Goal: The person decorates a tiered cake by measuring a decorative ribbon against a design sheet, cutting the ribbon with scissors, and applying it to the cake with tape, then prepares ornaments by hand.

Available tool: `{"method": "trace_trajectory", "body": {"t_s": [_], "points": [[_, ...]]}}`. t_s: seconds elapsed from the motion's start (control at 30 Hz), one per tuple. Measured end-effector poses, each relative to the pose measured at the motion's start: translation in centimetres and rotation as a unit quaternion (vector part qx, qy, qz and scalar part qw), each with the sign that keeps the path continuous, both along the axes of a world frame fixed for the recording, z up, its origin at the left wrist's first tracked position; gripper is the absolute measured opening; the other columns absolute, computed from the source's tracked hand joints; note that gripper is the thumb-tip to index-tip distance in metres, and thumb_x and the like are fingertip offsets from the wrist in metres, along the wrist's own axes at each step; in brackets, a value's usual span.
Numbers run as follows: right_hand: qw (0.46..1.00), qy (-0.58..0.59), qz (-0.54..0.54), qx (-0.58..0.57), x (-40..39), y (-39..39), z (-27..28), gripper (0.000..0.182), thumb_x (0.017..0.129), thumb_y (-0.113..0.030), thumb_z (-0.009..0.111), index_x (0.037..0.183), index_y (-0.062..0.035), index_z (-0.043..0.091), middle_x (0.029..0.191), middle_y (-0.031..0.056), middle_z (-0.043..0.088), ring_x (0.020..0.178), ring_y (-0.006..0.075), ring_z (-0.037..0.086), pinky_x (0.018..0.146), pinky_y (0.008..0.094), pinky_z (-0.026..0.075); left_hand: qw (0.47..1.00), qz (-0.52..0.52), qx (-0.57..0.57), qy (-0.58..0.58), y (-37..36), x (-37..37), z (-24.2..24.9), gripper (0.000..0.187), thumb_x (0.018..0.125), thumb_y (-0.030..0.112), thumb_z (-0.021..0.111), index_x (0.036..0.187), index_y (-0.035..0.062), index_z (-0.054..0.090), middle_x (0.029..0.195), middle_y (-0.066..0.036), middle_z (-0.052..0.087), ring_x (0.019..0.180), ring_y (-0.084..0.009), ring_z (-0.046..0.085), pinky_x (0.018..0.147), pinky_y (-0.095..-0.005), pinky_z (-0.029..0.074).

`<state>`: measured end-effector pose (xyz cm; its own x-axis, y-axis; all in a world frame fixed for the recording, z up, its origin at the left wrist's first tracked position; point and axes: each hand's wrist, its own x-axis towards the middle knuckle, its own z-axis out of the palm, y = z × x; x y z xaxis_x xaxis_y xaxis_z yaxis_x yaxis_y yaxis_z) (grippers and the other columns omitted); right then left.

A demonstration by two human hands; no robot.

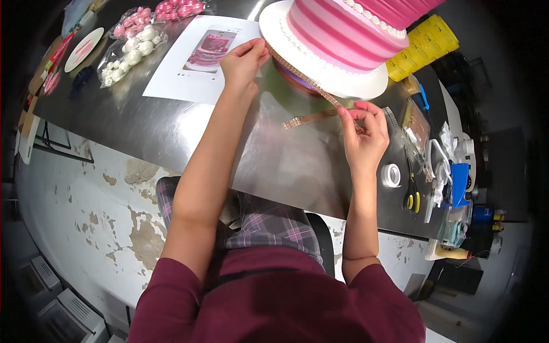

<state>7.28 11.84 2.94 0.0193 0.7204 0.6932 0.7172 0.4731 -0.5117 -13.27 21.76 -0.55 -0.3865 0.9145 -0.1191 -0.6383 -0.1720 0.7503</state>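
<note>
A pink striped cake (337, 34) with white piped borders stands on a round white board (280, 28) at the top of the view. My left hand (245, 64) pinches one end of a gold glittery ribbon (309, 84) at the board's left edge. The ribbon runs along the board's near edge to my right hand (367, 127), whose fingers are closed on it. A loose tail of ribbon hangs leftward from my right hand over the metal table. Under the board, part of a purple and brown stand (294, 80) shows.
On the metal table (154, 123) lie a printed cake picture (177, 71), bags of white balls (133, 56) and pink balls (177, 8), and a plate (84, 50). At the right are white tape (391, 175), scissors (412, 197) and a yellow roll (424, 47).
</note>
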Motion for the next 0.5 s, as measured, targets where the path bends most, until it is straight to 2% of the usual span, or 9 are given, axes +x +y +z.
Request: {"method": "trace_trajectory", "body": {"t_s": [0.17, 0.37, 0.47, 0.5], "points": [[1.000, -0.015, 0.005, 0.021, 0.45, 0.73, -0.15, 0.018, 0.072, -0.012, 0.072, 0.068, 0.0003, 0.060, 0.093, 0.0115, 0.064, 0.055, 0.0120, 0.057, 0.050, 0.0233, 0.046, 1.000, 0.000, 0.001, -0.001, -0.10, 0.03, 0.12, 0.022, 0.080, 0.004, 0.063, 0.097, -0.0083, 0.055, 0.088, -0.010, 0.058, 0.076, -0.0130, 0.058, 0.075, -0.0245, 0.053], [1.000, -0.010, -0.002, -0.018, 0.54, 0.88, -0.01, 0.018, 0.071, -0.012, 0.072, 0.067, 0.0004, 0.060, 0.094, 0.0109, 0.065, 0.055, 0.0112, 0.057, 0.052, 0.0238, 0.047, 1.000, 0.006, 0.009, 0.005, 0.20, 0.04, -0.22, 0.022, 0.080, 0.002, 0.062, 0.098, -0.0083, 0.055, 0.090, -0.011, 0.058, 0.077, -0.0143, 0.058, 0.078, -0.0261, 0.053], [1.000, -0.005, 0.000, -0.023, 0.51, 1.01, 0.00, 0.017, 0.072, -0.011, 0.071, 0.067, 0.0007, 0.060, 0.094, 0.0103, 0.066, 0.054, 0.0108, 0.057, 0.052, 0.0235, 0.047, 1.000, 0.019, 0.023, -0.007, 0.31, 0.10, -0.46, 0.020, 0.079, 0.004, 0.065, 0.093, -0.0087, 0.058, 0.083, -0.010, 0.060, 0.072, -0.0137, 0.059, 0.068, -0.0238, 0.053], [1.000, -0.001, 0.002, -0.019, 0.52, 1.12, -0.05, 0.017, 0.072, -0.011, 0.071, 0.067, 0.0008, 0.060, 0.093, 0.0102, 0.066, 0.054, 0.0108, 0.057, 0.052, 0.0234, 0.047, 1.000, 0.015, 0.012, -0.003, 0.24, 0.11, -0.24, 0.021, 0.079, 0.003, 0.064, 0.095, -0.0085, 0.057, 0.086, -0.010, 0.059, 0.074, -0.0141, 0.059, 0.071, -0.0244, 0.053]]}}
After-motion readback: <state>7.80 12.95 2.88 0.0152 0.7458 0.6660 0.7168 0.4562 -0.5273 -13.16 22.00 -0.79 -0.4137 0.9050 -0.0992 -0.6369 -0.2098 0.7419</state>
